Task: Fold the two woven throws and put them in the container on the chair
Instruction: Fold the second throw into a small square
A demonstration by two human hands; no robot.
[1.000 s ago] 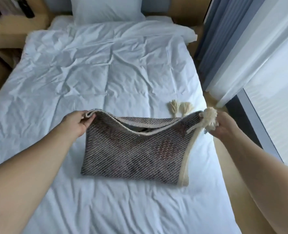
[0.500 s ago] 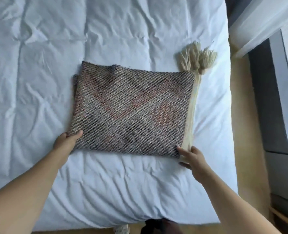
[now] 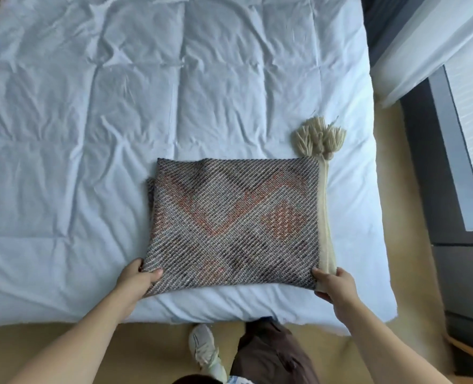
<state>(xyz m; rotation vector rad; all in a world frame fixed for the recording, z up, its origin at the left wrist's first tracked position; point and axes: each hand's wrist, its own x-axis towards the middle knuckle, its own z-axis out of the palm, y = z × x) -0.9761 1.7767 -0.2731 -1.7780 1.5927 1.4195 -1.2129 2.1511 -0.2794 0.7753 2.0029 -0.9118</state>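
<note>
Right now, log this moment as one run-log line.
throw: folded, flat on bed | left hand: grips near-left corner | right hand: grips near-right corner | container: unseen

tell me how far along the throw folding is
Done: one throw lies folded into a flat rectangle on the bed, tassels at its far right corner. In hand: the left hand and right hand grip its near corners. Left: putting it in the container; neither the second throw, the chair nor the container is in view.

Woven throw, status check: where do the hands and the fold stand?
Left hand and right hand each grip a near corner. Woven throw lies folded flat on the bed, tassels at far right corner. Nothing obstructing.
</note>
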